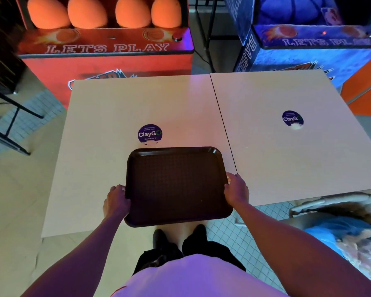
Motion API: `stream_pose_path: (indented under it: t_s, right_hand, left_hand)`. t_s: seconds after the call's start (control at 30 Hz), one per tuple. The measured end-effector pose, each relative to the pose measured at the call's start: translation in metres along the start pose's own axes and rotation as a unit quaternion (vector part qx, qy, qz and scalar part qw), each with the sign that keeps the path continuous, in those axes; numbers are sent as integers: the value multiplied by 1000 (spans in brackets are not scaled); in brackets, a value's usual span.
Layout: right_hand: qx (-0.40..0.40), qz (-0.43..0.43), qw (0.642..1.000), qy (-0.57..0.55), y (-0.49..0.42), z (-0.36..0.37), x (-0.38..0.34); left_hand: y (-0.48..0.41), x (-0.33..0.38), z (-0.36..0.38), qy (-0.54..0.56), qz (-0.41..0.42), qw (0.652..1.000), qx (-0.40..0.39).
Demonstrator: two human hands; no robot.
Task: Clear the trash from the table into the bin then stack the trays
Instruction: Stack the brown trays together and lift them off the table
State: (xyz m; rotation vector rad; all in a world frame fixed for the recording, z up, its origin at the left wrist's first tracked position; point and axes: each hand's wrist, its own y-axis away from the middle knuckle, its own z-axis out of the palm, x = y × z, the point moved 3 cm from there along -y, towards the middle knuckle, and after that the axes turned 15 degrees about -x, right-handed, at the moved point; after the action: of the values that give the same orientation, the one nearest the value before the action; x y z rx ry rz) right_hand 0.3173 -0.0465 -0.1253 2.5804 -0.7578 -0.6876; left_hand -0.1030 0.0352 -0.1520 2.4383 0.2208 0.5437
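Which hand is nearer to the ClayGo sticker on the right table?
Right. The right hand grips the tray at its right edge, left of the sticker and nearer the person; the left hand grips its left edge, farther away.

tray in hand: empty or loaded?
Empty. The brown tray shows only bare textured floor; left hand and right hand grip its side edges.

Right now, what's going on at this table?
A person stands at the near edge of the table, gripping a dark brown tray by its sides: the left hand on the left rim, the right hand on the right, fingers curled around the edges. The tray holds nothing. A bin with bagged trash sits on the floor to the right.
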Motion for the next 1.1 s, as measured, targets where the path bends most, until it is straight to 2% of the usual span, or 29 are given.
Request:
stream_pose_path:
  t_s: [0.17,0.27,0.4,0.47,0.63,0.8,0.87,0.97,1.1]
  right_hand:
    - [-16,-18,1000,-2,-6,8,5]
    - [-31,-26,999,-1,-4,13,7]
    - [-57,-33,998,-8,4,20,11]
    - [-45,-45,998,8,14,21,13]
    - [-19,-168,973,158,43,26,14]
    - [-52,-234,950,200,69,41,4]
    - [-71,-234,947,210,79,49,2]
    - [-82,-210,947,229,89,58,0]
    - [-55,-109,968,219,96,61,1]
  left_hand:
    - [-1,4,4,10,-10,1000,8]
    - [4,11,3,19,9,999,27]
    - [10,17,5,19,40,999,9]
    - [17,17,5,8,45,999,6]
    - [38,17,17,-110,157,981,5]
    - [58,10,39,-191,247,950,-23]
    - [63,2,44,-216,271,938,-28]
    - [61,-11,42,-244,265,932,-27]
    - [50,-25,23,-173,230,957,-21]
